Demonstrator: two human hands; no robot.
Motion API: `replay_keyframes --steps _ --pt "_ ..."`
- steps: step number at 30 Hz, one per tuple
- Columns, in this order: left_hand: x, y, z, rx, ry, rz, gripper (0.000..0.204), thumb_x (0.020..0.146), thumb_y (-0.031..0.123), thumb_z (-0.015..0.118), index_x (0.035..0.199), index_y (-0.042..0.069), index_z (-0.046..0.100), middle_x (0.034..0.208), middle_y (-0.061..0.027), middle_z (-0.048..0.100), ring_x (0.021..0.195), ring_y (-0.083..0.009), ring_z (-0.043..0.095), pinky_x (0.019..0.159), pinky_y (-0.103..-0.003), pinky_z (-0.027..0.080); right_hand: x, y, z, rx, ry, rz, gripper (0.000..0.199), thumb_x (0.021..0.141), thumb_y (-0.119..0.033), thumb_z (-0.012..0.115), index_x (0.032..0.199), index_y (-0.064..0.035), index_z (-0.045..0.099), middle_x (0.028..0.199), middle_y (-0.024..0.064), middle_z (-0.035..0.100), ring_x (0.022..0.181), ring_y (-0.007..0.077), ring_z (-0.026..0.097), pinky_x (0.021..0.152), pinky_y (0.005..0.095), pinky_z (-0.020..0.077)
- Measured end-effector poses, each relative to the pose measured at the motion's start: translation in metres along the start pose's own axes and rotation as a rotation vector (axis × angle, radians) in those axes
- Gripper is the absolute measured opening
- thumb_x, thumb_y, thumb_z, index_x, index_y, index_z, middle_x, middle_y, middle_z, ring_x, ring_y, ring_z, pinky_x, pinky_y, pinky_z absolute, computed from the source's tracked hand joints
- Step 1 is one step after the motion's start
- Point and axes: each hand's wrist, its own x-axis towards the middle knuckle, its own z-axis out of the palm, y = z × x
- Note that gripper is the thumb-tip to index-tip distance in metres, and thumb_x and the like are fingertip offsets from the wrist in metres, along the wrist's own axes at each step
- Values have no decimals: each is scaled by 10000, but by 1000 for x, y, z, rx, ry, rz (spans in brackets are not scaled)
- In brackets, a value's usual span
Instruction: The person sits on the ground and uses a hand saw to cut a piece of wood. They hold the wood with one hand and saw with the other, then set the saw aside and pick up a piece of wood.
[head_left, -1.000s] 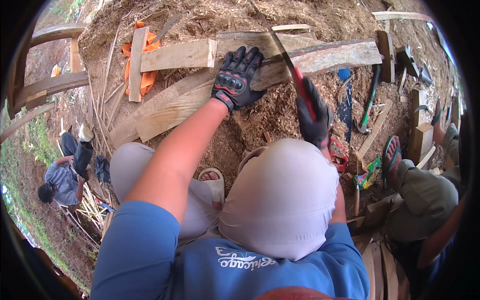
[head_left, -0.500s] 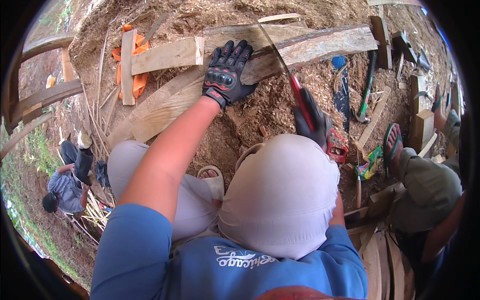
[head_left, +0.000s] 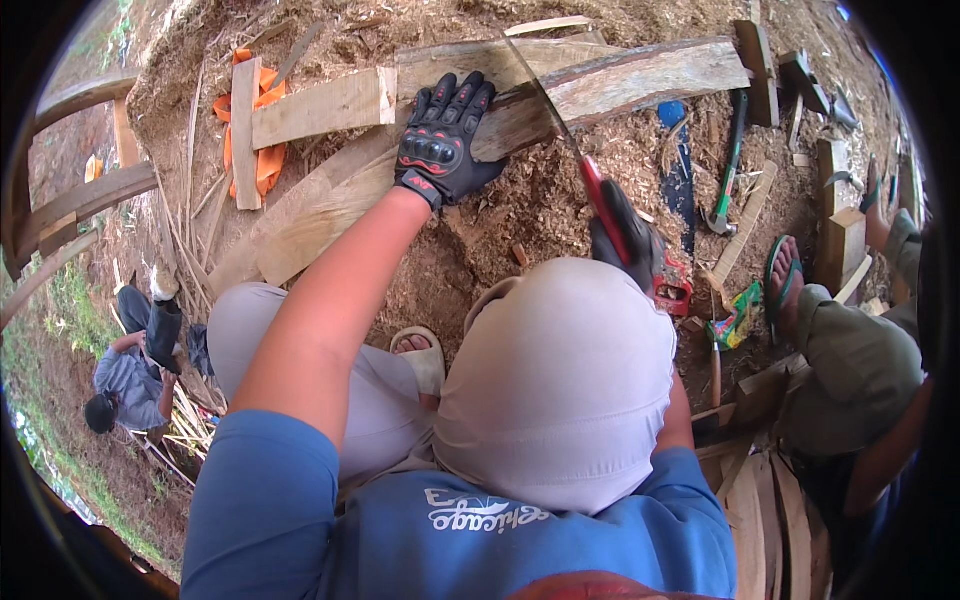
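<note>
At 12 o'clock in the view, the gloved left hand [head_left: 445,150] lies palm down on the 9 o'clock end of the rough-edged board [head_left: 650,85], its grip open, fingers straight. Toward 2 o'clock, the gloved right hand [head_left: 630,240] has its grip closed around the red handle of a saw [head_left: 596,185], whose thin blade points to 11 o'clock and crosses the board; how deep it sits, I cannot tell. A hammer [head_left: 733,160] lies at 2 o'clock, an orange strap [head_left: 268,170] at 10.
</note>
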Motion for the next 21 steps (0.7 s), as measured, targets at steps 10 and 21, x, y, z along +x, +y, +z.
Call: replay_keyframes --steps 10,21 --pt "1 -1 2 -10 -9 22 1000 801 590 830 1620 149 461 1714 -129 401 1568 -400 382 1312 -578 249 -43 22 -24 -51 16 -35 561 938 -54 735 1488 -70 628 1333 220 729 1126 331 759 961 387 568" --pt "-1 0 -1 20 -38 -2 996 823 610 798 1631 150 440 1730 -123 372 1598 -382 329 1327 -551 223 -34 -2 -13 135 95 192 575 939 7 740 1500 -65 638 1264 149 779 1032 180 751 879 326 572"
